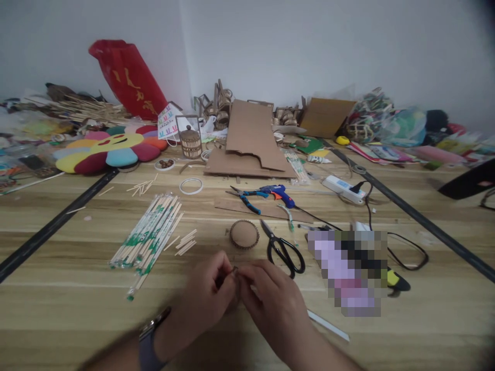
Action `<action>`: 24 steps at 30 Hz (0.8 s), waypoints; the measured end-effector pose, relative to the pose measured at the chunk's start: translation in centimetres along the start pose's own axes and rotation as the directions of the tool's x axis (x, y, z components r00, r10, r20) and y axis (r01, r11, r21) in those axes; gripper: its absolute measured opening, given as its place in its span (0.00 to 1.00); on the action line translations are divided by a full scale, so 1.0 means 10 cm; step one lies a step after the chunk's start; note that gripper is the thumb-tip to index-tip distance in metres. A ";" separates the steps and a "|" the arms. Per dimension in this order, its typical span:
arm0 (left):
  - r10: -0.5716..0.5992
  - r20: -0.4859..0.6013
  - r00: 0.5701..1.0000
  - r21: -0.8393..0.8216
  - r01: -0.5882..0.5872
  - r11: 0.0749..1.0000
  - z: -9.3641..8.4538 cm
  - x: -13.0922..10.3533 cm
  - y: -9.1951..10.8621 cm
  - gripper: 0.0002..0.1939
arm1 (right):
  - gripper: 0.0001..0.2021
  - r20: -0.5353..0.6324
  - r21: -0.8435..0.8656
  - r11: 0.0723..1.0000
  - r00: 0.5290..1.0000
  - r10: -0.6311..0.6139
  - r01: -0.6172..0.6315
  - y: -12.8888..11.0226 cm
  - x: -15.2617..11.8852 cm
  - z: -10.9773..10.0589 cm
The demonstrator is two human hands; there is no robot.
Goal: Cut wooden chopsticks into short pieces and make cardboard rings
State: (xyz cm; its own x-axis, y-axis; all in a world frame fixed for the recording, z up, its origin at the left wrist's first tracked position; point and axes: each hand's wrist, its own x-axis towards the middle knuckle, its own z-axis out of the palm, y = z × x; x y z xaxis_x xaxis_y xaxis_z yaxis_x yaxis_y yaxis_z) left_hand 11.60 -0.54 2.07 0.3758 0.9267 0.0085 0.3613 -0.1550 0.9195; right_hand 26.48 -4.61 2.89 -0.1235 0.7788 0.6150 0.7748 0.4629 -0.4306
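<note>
My left hand (207, 296) and my right hand (270, 299) meet low in the middle of the wooden table (77, 309). Together they pinch a small thin piece (235, 269) between their fingertips; what it is I cannot make out. A watch sits on my left wrist. Just beyond the hands lies a round cardboard disc (244, 234) with a ridged edge. Black-handled scissors (284, 250) lie to its right. A bundle of wrapped bamboo sticks (149, 234) lies to the left, with short cut sticks (184, 242) beside it.
Blue pliers (247, 198), a blue glue gun (278, 193) and a white power strip (344, 188) lie farther back. Cardboard sheets (251, 139), a small woven basket (191, 140), a flower cushion (108, 149), a tape ring (191, 186) and craft clutter line the rear. A blurred patch covers something at the right.
</note>
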 end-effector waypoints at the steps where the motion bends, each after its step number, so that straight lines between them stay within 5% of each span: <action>1: 0.021 0.005 1.000 0.037 -0.021 0.999 0.00 -0.01 -0.01 0.08 | 0.10 0.008 0.020 1.000 1.000 0.016 -0.016 0.00 0.00 -0.01; 12: 0.204 0.066 0.977 0.396 -0.213 0.893 0.00 -0.04 -0.03 0.08 | 0.07 0.205 0.080 0.982 0.967 0.149 -0.168 0.05 0.02 -0.06; 24: 0.379 0.104 0.919 0.457 -0.383 0.803 -0.03 -0.02 0.02 0.07 | 0.08 0.383 0.155 0.949 0.903 0.196 -0.273 0.09 0.07 -0.11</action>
State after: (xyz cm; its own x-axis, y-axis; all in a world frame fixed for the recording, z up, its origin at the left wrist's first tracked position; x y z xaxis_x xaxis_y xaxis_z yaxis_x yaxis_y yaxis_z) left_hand 11.32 -0.61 2.38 0.5716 0.7576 0.3153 0.5364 -0.6357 0.5551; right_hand 27.78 -4.15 3.66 -0.1968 0.9561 0.2173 0.6730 0.2929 -0.6791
